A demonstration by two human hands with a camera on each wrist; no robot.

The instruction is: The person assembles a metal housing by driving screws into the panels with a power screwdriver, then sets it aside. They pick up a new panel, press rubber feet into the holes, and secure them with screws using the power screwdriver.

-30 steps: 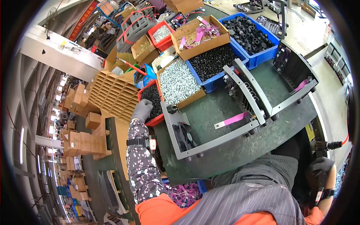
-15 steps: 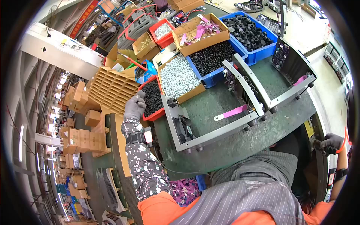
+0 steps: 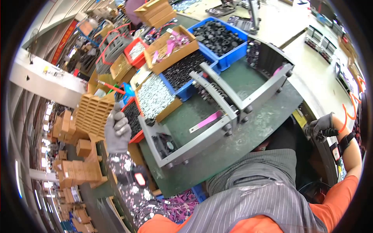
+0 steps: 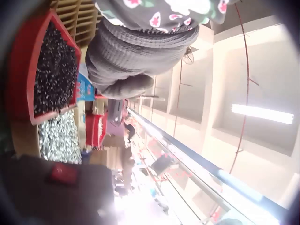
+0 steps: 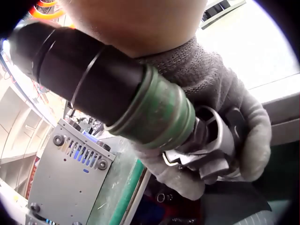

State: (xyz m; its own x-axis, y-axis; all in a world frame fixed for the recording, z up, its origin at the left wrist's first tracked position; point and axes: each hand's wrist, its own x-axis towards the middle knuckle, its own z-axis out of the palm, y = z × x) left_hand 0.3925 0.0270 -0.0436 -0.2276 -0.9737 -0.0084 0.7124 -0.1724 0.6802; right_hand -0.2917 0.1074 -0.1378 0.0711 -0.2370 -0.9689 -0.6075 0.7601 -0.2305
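My gloved left hand (image 3: 117, 130) is raised just left of the red bin of black screws (image 3: 132, 118), fingers curled; no object shows in it. In the left wrist view the curled glove (image 4: 126, 58) is beside the same red bin (image 4: 21, 89). At the far right my gloved right hand (image 3: 322, 126) grips a dark power tool; the right wrist view shows glove fingers (image 5: 257, 140) round the tool (image 5: 159, 110), which has a green band. Two grey metal frames (image 3: 194, 145) stand on the green table, the nearer holding a fan and a pink-and-silver strip (image 3: 206, 121).
Behind the frames are a carton of silver screws (image 3: 155, 95), a blue bin of black screws (image 3: 184, 72), a blue bin of black round parts (image 3: 219, 37) and a carton of pink strips (image 3: 171, 46). A cardboard divider (image 3: 91, 116) is left; an orange coiled hose (image 3: 351, 106) hangs right.
My left hand has come out of the red bin and moved left and towards me, fingers turned up. My right hand has risen with the tool. The head view has shifted.
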